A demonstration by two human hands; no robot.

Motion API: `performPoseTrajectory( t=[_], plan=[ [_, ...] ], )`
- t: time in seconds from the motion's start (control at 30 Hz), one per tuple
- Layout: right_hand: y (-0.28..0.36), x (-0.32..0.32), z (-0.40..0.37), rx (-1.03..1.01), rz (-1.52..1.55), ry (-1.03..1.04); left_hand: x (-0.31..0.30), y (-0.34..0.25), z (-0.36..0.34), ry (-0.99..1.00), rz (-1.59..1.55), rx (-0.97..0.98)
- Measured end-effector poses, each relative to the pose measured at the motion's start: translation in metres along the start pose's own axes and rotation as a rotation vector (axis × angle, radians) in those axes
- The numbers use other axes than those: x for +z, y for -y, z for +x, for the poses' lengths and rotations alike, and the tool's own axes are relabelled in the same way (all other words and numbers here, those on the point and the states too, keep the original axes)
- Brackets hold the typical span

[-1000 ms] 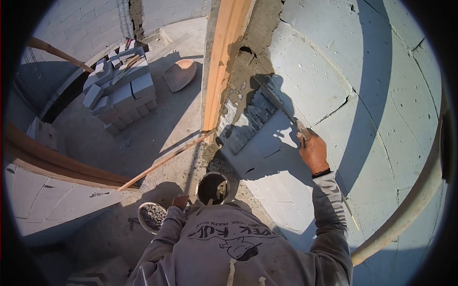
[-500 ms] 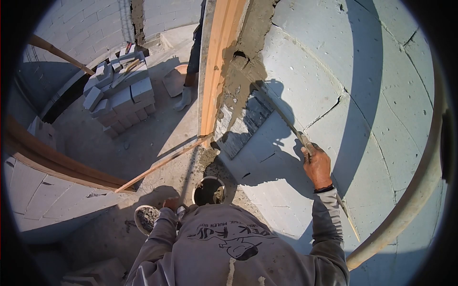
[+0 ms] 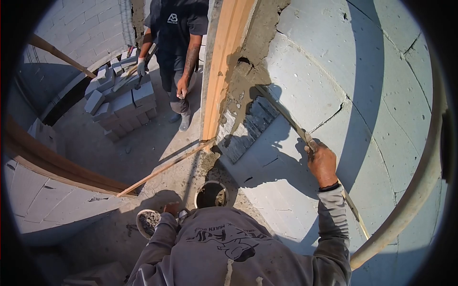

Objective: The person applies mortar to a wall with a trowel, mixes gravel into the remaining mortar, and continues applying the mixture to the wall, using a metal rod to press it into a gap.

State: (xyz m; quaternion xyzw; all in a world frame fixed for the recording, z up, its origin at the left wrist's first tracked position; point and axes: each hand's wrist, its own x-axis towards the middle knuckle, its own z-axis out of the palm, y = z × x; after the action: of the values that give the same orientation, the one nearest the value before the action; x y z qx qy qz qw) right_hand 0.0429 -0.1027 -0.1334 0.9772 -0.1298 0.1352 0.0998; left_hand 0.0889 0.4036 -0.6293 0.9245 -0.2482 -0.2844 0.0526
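My right hand (image 3: 323, 164) is closed around a long, thin wooden strip (image 3: 285, 112), which slants along the block wall (image 3: 324, 66). The strip's upper end reaches the grey mortar (image 3: 248, 78) beside the wooden frame (image 3: 229, 45). Below that mortar, a smeared flat board (image 3: 251, 127) lies against the wall. Down at the lower left, my left hand (image 3: 171, 208) is near a small bucket (image 3: 147, 224) of grey mix; its fingers are mostly hidden. Another bucket (image 3: 211, 184) with mortar inside stands in front of my body.
Behind the frame, a person (image 3: 174, 52) in dark clothes stands beside stacked pale blocks (image 3: 126, 102), one gloved hand near them. A thin wooden stick (image 3: 164, 168) crosses the doorway low down. At the right, a curved pole (image 3: 410, 209) rises close to my arm.
The other person has come further into view beside the block stack. My view has shifted slightly. My right hand keeps its hold on the strip.
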Motion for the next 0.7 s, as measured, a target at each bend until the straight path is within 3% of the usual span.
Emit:
performPoseTrajectory(
  t=[0.03,0.1,0.23,0.33,0.4,0.53,0.63,0.7],
  plan=[
    [0.003,0.003,0.004,0.0,0.022,-0.012,0.003,0.002,0.001,-0.001,-0.004,-0.003],
    [0.006,0.013,0.008,-0.004,0.043,-0.022,0.01,0.004,0.0,-0.204,0.086,0.028],
    [0.013,0.036,0.012,0.004,0.122,-0.112,0.017,0.011,-0.003,-0.161,-0.016,0.025],
    [0.027,0.035,0.012,0.006,0.128,-0.134,0.019,0.013,-0.011,-0.199,0.083,0.038],
    [0.029,0.037,0.012,0.027,0.1,-0.148,0.012,0.01,-0.015,-0.016,0.006,-0.013],
    [0.038,0.022,0.007,0.014,0.145,-0.12,0.01,0.005,-0.025,-0.071,0.047,-0.022],
    [0.043,0.02,0.004,-0.053,0.298,-0.039,0.011,-0.001,-0.03,-0.079,0.083,-0.001],
    [0.043,0.021,0.011,-0.129,0.555,-0.033,0.014,-0.005,-0.029,-0.113,0.07,-0.018]
  ],
)
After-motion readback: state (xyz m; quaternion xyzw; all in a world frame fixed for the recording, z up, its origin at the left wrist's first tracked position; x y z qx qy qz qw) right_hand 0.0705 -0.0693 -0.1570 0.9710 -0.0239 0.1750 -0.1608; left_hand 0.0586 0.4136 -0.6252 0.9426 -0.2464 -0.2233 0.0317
